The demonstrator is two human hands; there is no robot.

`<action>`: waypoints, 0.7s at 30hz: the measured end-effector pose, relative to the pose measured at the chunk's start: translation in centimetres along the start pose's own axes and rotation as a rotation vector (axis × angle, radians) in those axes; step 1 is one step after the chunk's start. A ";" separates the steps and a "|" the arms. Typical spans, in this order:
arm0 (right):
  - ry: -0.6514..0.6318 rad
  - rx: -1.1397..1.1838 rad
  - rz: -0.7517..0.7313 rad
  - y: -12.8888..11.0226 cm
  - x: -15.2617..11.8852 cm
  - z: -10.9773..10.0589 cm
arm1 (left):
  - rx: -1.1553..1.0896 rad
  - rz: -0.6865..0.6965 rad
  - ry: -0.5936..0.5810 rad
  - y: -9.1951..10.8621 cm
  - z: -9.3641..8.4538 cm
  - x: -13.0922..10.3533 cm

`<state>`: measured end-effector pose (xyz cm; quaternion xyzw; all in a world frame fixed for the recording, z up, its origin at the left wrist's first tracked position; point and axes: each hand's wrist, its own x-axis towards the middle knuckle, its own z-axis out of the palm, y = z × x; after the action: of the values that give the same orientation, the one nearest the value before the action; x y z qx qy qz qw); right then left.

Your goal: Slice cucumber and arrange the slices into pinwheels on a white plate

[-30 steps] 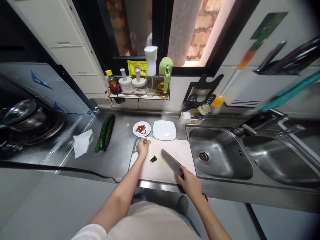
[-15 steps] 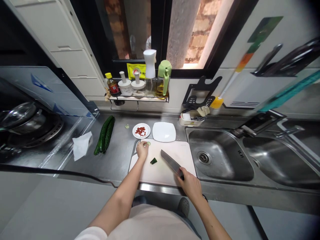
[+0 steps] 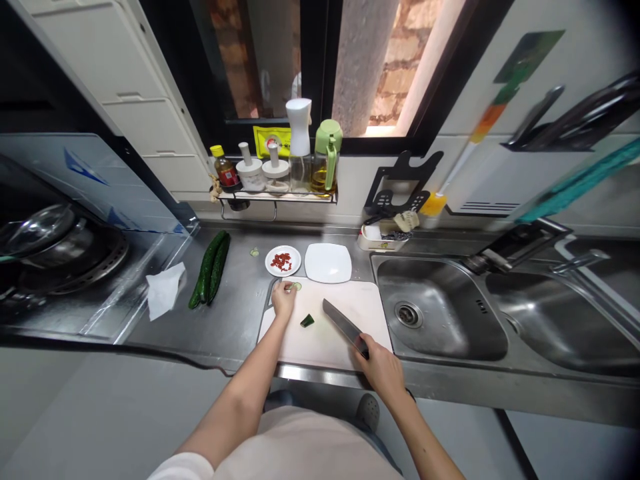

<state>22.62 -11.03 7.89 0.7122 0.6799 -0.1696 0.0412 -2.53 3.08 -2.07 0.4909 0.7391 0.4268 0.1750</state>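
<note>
The steel counter [image 3: 235, 313] carries my white cutting board [image 3: 325, 333], with the sink [image 3: 440, 313] at its 3 o'clock, two whole cucumbers [image 3: 210, 267] at its 9 o'clock, and a white plate [image 3: 328, 262] and a dish of red chilli [image 3: 283, 261] at its 12 o'clock. My right hand [image 3: 383, 370] is wrapped around the handle of the cleaver [image 3: 343, 324], blade pointing toward 11 o'clock over the board. My left hand [image 3: 283, 300], fingers pinched narrow, touches a pale cucumber slice [image 3: 297, 286] at the board's far edge, while a dark green cucumber piece [image 3: 307, 321] lies between hand and blade.
</note>
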 end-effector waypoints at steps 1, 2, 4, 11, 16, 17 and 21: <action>-0.002 -0.001 0.003 0.0 0.0 0.0 | -0.028 0.008 0.009 -0.1 -0.1 -0.1; -0.005 -0.001 0.006 -0.1 0.0 -0.1 | -0.054 0.017 0.021 -0.2 -0.2 -0.2; -0.013 0.002 0.006 -0.3 0.0 -0.2 | -0.102 0.039 0.046 -0.4 -0.4 -0.6; -0.025 -0.003 0.002 -0.5 -0.1 -0.4 | -0.197 0.065 0.070 -0.7 -1.7 -3.0; -0.025 -0.005 -0.001 -0.7 0.0 -0.4 | -0.190 0.064 0.039 -1.1 -2.9 -4.9; -0.026 -0.004 -0.001 -0.7 0.1 -0.4 | -0.182 0.068 0.031 -1.2 -3.1 -5.2; -0.037 0.006 -0.008 -0.9 0.2 -0.4 | -0.150 0.110 -0.008 -1.2 -4.0 -6.4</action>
<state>21.80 -10.62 8.37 0.7062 0.6814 -0.1852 0.0509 -3.03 -4.52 -1.73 0.5182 0.6763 0.4877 0.1906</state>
